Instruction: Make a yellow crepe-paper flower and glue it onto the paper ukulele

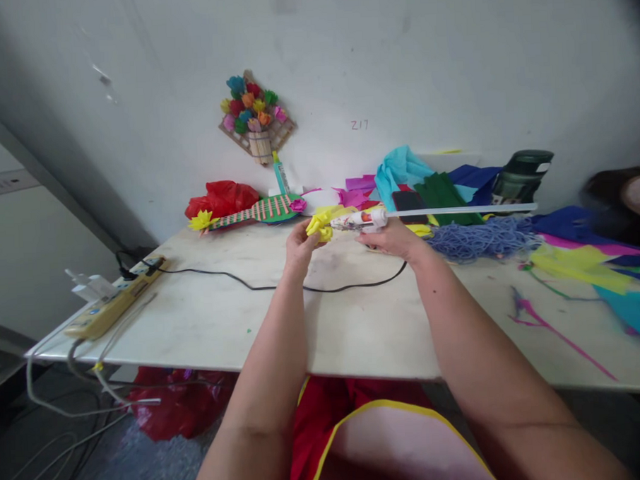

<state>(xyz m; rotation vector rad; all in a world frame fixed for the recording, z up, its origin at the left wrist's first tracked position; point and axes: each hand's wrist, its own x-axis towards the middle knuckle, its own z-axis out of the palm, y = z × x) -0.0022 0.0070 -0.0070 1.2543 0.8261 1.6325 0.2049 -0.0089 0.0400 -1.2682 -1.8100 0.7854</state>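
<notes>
- My left hand [299,244]: fingers drawn in to a pinch on a yellow folded piece [321,224], up above the table; fingertips partly lost behind it.
- My right hand [394,238]: closed round a glue gun [371,219], most of its grip hidden by fingers. Long pale glue stick [467,210] juts from the back. Nozzle at the yellow piece; contact or gap, cannot tell.
- Far right: dark-haired person [618,199], blurred, cut off by the edge.
- White table [366,330], black cord [333,290] winding across, yellow power strip [116,305] at left.
- Blue string [484,240] heaped right. Pale wall [440,65] behind, flower hanging [260,145] on it.
</notes>
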